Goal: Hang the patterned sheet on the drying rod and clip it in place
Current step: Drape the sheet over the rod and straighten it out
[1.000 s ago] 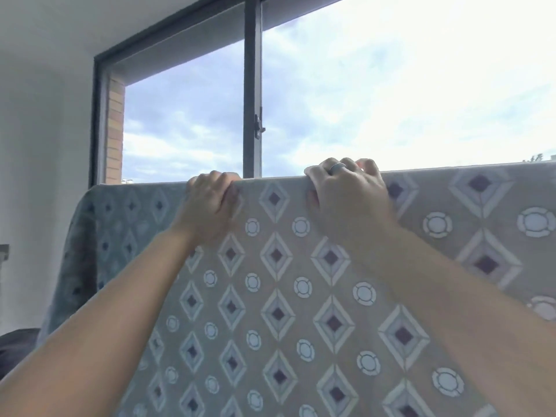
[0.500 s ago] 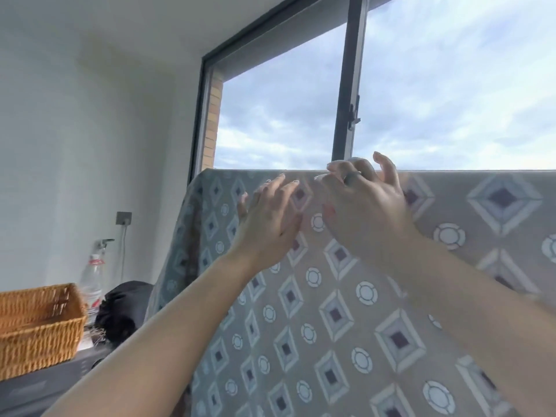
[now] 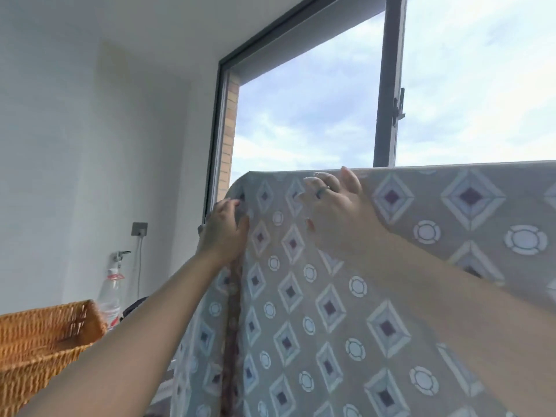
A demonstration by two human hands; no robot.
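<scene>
The patterned sheet [image 3: 391, 281], grey with diamonds and rings, hangs folded over a rod that it hides; its top fold runs level across the window. My left hand [image 3: 224, 231] is at the sheet's left hanging edge, fingers curled on the fabric just below the top corner. My right hand [image 3: 337, 209], wearing a dark ring, lies flat against the front of the sheet near the top fold, fingers spread. No clip is visible.
A wicker basket [image 3: 39, 341] stands at lower left, with a clear plastic bottle [image 3: 111, 296] behind it. A wall socket [image 3: 139, 229] with a cable sits on the white wall. The window frame [image 3: 388, 85] rises behind the sheet.
Both hands let go of the top fold and opened. My view swung left, bringing the basket and wall into sight. My left hand moved down to the sheet's left edge.
</scene>
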